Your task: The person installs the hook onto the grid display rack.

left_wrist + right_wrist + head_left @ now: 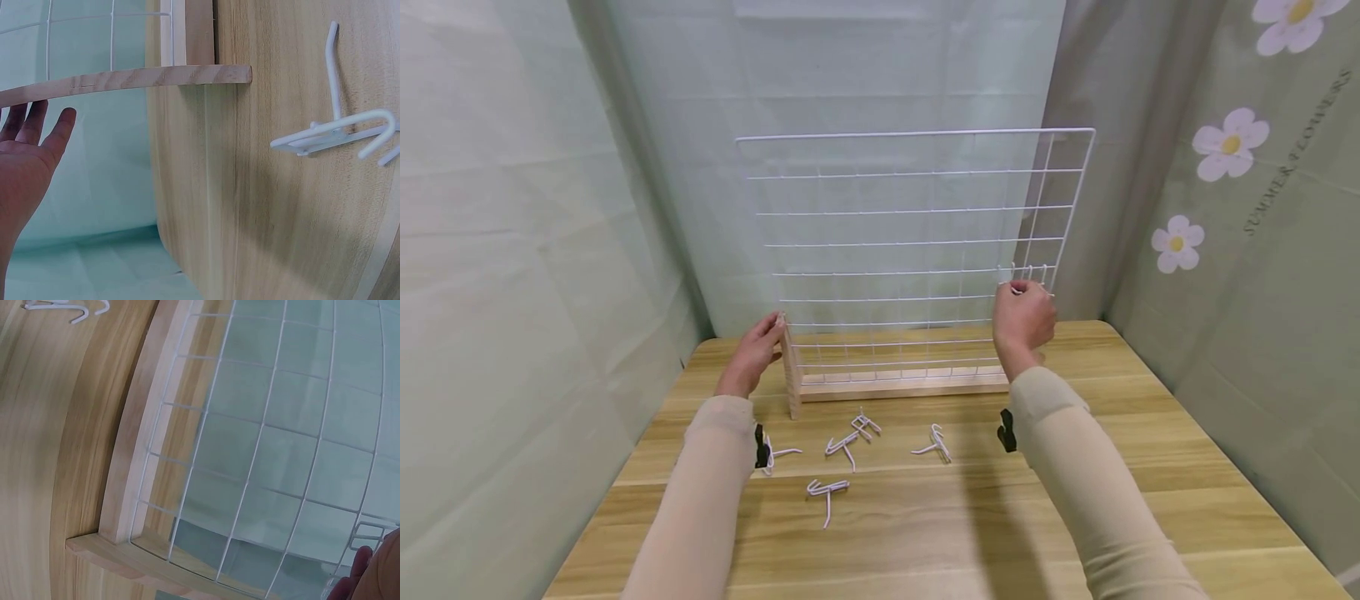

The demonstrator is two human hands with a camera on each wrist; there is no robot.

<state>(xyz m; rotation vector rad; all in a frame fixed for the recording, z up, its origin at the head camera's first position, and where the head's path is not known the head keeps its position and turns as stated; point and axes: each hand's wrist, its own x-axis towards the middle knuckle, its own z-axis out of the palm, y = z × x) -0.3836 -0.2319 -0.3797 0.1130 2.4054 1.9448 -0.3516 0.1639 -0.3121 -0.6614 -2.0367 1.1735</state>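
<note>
A white wire grid panel stands upright in a wooden base with side posts. At the left, my left hand holds the upper part of the left wooden post; in the left wrist view its fingers reach the post's outer face and the thumb is out of frame. My right hand pinches a white wire hook against the grid, low on its right side. Several curved hook tips show at the horizontal wire just above that hand. The fingers cover most of the hook's body.
Several white hooks lie loose on the wooden table: one hook nearest me, one hook toward the middle, others close to the base. A partly covered hook lies by my left wrist. Curtains enclose the table.
</note>
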